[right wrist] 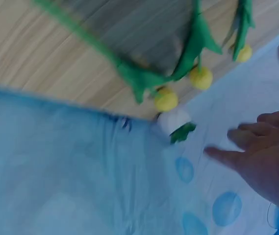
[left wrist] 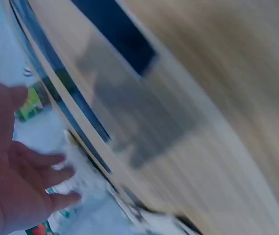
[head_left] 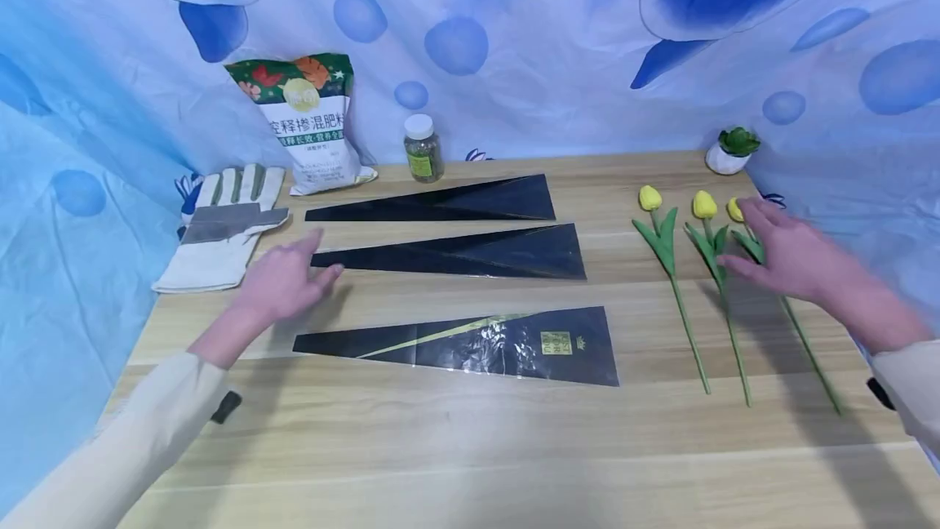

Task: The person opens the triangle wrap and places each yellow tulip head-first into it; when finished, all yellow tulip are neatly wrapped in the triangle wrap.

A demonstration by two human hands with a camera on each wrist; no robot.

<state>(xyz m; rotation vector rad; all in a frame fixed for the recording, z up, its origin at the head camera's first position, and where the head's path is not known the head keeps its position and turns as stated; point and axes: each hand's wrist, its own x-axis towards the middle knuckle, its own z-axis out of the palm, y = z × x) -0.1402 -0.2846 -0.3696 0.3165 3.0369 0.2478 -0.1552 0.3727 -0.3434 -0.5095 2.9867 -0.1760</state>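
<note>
Both hands are spread flat and hold nothing, the left hand over the middle black wrapper near the bench's left edge, the right hand over the yellow tulips near the right edge, so picking up looks next and needs a soft pinch.

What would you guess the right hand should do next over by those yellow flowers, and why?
Probably lower a little and close its fingers round the nearest stem. The right hand hovers open over the rightmost yellow tulip and holds nothing, while the left hand reaches, also open, toward the narrow end of the middle black sleeve.
</note>
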